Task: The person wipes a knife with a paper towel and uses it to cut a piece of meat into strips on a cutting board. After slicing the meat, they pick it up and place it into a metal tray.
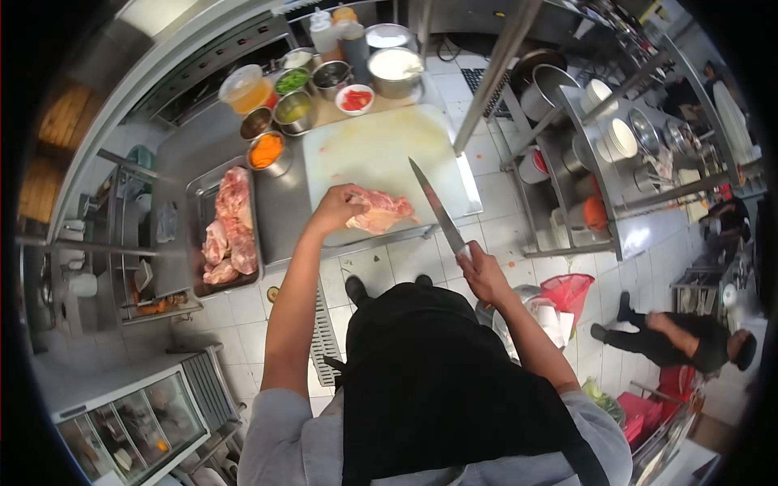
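Raw meat (381,212) lies near the front edge of a white cutting board (365,150), and my left hand (336,209) grips its left end with curled fingers. To the right, my right hand (484,274) is closed round the handle of a long knife (438,206). The blade points up and left over the board's right part, apart from the meat. A metal tray (256,212) at the left of the steel counter holds several more pieces of raw meat (235,215).
Behind the board stand bowls of orange food (266,151), red slices (355,100) and green pieces (292,80), plus squeeze bottles (323,32). A steel rack (567,170) with pots is at the right. A person in dark clothes (681,336) is further right.
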Tool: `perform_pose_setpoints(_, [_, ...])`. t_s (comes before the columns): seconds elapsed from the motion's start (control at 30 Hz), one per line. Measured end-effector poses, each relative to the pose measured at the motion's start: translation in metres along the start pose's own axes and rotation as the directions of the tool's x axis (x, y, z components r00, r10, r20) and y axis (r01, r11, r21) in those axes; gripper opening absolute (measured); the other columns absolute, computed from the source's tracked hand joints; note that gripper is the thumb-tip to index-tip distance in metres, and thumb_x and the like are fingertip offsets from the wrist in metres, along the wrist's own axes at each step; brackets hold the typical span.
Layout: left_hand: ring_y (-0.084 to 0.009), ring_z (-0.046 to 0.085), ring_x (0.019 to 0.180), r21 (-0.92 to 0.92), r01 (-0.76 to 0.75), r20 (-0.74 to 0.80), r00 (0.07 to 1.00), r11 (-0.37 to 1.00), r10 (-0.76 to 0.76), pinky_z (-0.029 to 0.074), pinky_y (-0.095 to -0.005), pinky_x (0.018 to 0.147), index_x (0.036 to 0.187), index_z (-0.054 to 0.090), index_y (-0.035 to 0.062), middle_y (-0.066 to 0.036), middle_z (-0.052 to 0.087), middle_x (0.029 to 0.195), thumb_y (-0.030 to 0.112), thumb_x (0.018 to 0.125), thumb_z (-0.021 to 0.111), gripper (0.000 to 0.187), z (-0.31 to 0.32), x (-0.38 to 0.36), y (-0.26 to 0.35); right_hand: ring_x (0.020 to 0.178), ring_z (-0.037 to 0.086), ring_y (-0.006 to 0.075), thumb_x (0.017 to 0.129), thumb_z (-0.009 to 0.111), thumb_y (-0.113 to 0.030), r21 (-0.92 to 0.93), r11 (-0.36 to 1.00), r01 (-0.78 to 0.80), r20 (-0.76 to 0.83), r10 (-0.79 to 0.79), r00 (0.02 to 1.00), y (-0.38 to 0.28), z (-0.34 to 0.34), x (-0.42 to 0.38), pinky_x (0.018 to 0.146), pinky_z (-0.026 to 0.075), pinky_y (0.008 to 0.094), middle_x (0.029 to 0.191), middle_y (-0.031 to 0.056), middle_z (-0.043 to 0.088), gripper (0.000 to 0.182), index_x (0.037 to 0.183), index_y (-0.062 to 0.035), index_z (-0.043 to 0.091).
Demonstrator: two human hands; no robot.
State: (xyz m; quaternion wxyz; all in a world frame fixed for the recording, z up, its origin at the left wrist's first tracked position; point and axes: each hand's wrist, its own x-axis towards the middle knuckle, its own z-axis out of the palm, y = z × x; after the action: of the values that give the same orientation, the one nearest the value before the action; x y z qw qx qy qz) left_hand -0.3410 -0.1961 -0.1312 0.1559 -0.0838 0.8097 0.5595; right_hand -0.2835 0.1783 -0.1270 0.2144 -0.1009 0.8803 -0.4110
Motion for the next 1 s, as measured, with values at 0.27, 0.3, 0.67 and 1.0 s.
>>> perform_pose_setpoints(0.27, [-0.0269,0.068,0.102,0.28,-0.243,-0.232,0.921,0.929,0.311,0.052,-0.0351,0.088,0.123,0.066,-0.003,-0.021,0.069,0.112,0.018,0.078,0.081,0.052,-0.007,0.032,-0.061,0.074,0.062,0.0521,0.102,0.053,-0.031,-0.146,0.988,0.047,-0.038,-0.053,0.998,0.011,0.021,0.009,0.068,0.048,0.0589,0.072,0.0296,0.063,0.033,0.114,-0.0005,0.048])
perform_pose_setpoints(0.3, [-0.0269,0.068,0.102,0.279,-0.241,-0.232,0.922,0.93,0.309,0.052,-0.0351,0.088,0.123,0.066,-0.003,-0.021,0.069,0.112,0.018,0.078,0.081,0.052,-0.002,0.025,-0.053,0.074,0.062,0.0523,0.102,0.054,-0.031,-0.18,0.982,0.049,-0.022,-0.054,0.998,0.02,0.025,0.014,0.068,0.047,0.0589,0.072,0.03,0.063,0.034,0.114,-0.0002,0.048])
perform_pose_setpoints(0.67, [-0.0293,0.064,0.09,0.333,0.043,-0.034,0.999,0.942,-0.034,0.052,-0.0401,0.082,0.112,0.061,-0.001,-0.016,0.065,0.099,0.023,0.072,0.085,0.053,0.002,0.01,-0.008,0.051,0.051,0.0156,0.104,0.054,-0.032,0.177,0.973,-0.148,0.091,0.134,0.987,-0.003,0.011,0.018,0.048,0.042,0.033,0.066,0.007,0.056,0.03,0.095,-0.0032,0.049])
perform_pose_setpoints(1.0, [-0.0331,0.052,0.107,0.743,-0.369,-0.146,0.726,0.559,0.672,0.048,-0.0442,0.088,0.115,0.061,0.003,-0.014,0.053,0.118,0.017,0.079,0.079,0.043,0.026,-0.03,-0.039,0.049,0.048,0.0102,0.105,0.053,-0.033,0.535,0.8,-0.27,0.172,0.21,0.962,-0.026,0.026,0.022,0.046,0.043,0.0284,0.066,0.003,0.053,0.029,0.096,-0.0068,0.047])
